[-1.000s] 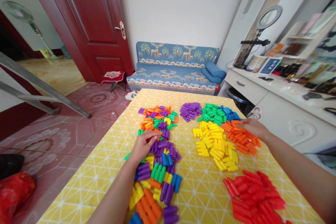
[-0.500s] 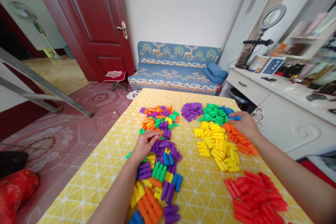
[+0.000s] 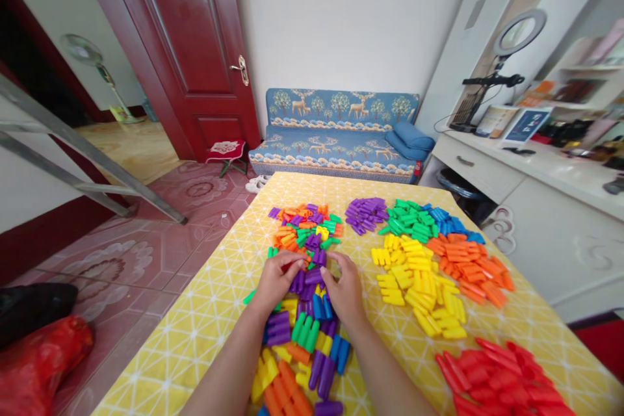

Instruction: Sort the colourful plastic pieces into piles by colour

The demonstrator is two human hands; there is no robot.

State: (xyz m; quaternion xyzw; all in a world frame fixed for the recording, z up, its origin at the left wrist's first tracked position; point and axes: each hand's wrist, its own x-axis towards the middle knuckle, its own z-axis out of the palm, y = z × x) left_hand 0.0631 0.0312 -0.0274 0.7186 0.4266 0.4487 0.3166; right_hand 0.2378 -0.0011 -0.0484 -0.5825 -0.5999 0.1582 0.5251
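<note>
A long mixed pile of plastic building pieces [image 3: 306,333], shaped like joined tubes in several colours, runs along the table's left half. My left hand [image 3: 277,278] is at the pile's left side, thumb and forefinger close together by an orange piece; whether they hold anything is hidden. Opposite it, my right hand [image 3: 345,287] reaches in from the right, thumb and forefinger apart beside a purple piece [image 3: 314,275]. To the right lie single-colour heaps: purple [image 3: 364,214], green [image 3: 410,220], blue [image 3: 446,221], orange [image 3: 468,263], yellow [image 3: 420,283] and red [image 3: 504,377].
A yellow patterned cloth covers the table [image 3: 185,331]. Behind it stands a blue sofa [image 3: 336,136], with a small red stool [image 3: 227,149] to its left. A white cabinet [image 3: 492,172] is at the right, a metal ladder [image 3: 97,156] at the left.
My right hand has moved left from the blue and orange heaps to the mixed pile, and the blue piece it held is out of it. My left hand stays at the pile.
</note>
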